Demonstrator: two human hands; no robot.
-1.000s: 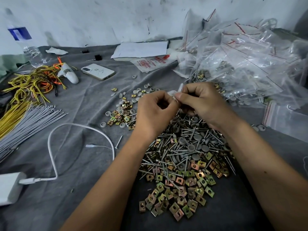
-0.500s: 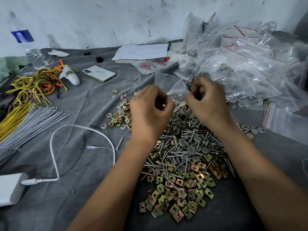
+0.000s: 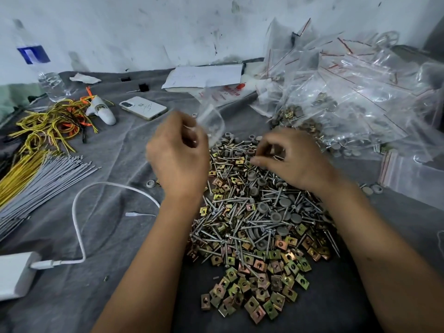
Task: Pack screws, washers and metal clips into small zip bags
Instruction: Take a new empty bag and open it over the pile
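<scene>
A heap of silver screws [image 3: 242,212], grey washers [image 3: 284,203] and brass-coloured metal clips [image 3: 254,289] lies on the grey cloth in front of me. My left hand [image 3: 179,159] is raised at the heap's left edge and pinches a small clear zip bag [image 3: 211,121] that stands up and looks blurred. My right hand [image 3: 295,159] is down over the far part of the heap, fingers curled and pinching at small parts there; what it holds is hidden by the fingers.
A big pile of clear zip bags [image 3: 355,92], some filled, fills the back right. A phone [image 3: 143,108], a water bottle [image 3: 45,75], yellow wires [image 3: 45,126], grey ties [image 3: 40,179] and a white charger with cable [image 3: 79,212] lie to the left.
My hands, close together at the bag before, have parted. The left went left and up with the bag; the right dropped onto the heap.
</scene>
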